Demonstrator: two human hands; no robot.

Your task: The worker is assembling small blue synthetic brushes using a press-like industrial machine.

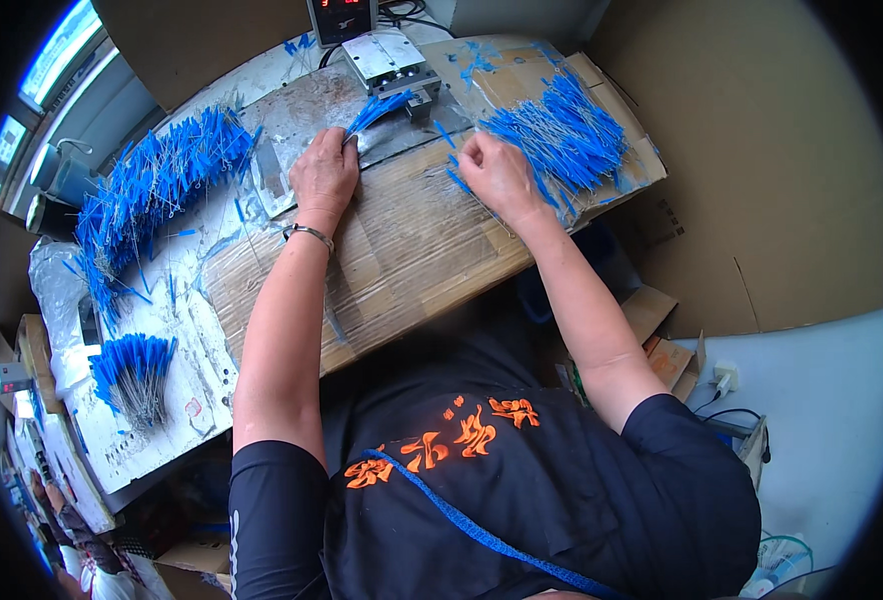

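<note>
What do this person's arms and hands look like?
Both sleeves are short, dark fabric, the left one with pale markings. A slim, shiny metal-looking bracelet circles the left wrist. The left hand and right hand are bare.

blue strips (pixel 592 130): plastic-looking | wire stems (pixel 145 402): metallic | cardboard mat (pixel 402 255): ribbed, glossy | fixture (pixel 387 55): smooth metal | shirt (pixel 582 490): matt cloth

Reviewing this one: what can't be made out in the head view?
Head view:
- Left hand: palm and grip on blue bundle, hidden by its back.
- Right hand: what the fingertips pinch, hidden by curled fingers.
- Display: top cut off by upper edge.
- Left pile: count, hidden by overlap.
</note>
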